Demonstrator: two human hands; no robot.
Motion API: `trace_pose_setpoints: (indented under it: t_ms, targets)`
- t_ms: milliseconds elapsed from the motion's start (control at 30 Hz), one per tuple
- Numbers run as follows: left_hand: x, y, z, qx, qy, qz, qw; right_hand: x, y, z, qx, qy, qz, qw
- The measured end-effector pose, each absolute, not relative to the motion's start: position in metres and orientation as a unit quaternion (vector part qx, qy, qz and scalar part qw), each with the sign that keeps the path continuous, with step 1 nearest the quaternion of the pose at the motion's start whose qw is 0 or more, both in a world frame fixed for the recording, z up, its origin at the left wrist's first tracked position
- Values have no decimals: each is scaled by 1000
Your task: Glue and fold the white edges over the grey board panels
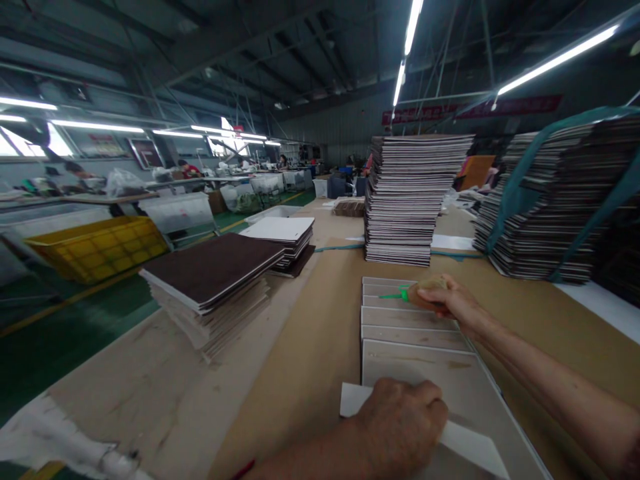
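My right hand (pixel 453 303) is wrapped round a glue bottle (pixel 420 295) with a long green nozzle. The bottle lies nearly level, its tip pointing left over the far end of a row of overlapping grey boards (pixel 415 337) with pale edges. Thin wet-looking streaks show on the nearer boards. Low in the view, my left hand (pixel 400 427) is closed with curled fingers on a white strip (pixel 473 447), which sticks out on both sides of the hand above the nearest board. The fingertips of the left hand are hidden beneath it.
A tall stack of boards (pixel 407 200) stands beyond the row. Another tall stack (pixel 545 213), bound with teal strapping, is at the right. Dark brown panels (pixel 213 267) lie piled on the left, near a smaller white-topped pile (pixel 280 228). A yellow bin (pixel 100 243) stands off the table.
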State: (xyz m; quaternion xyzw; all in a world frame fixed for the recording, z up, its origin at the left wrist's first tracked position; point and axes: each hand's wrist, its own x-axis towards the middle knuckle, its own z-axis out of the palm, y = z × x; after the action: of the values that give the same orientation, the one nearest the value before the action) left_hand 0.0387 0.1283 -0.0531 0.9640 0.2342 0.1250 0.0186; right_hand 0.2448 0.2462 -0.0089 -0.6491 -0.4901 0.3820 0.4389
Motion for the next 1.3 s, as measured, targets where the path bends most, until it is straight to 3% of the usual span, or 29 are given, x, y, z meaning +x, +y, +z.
trace_pose_setpoints:
  t_ms: [300,800,1300]
  targets:
    - [39,128,-55,964,228,134,15,222,259,-10,-644,-543,364,398]
    - [39,128,-50,966,233,111,26,290,251,1,-695,-555,282,359]
    - [40,128,-53,964,232,127,26,214,269,-5,-631,-607,317,364]
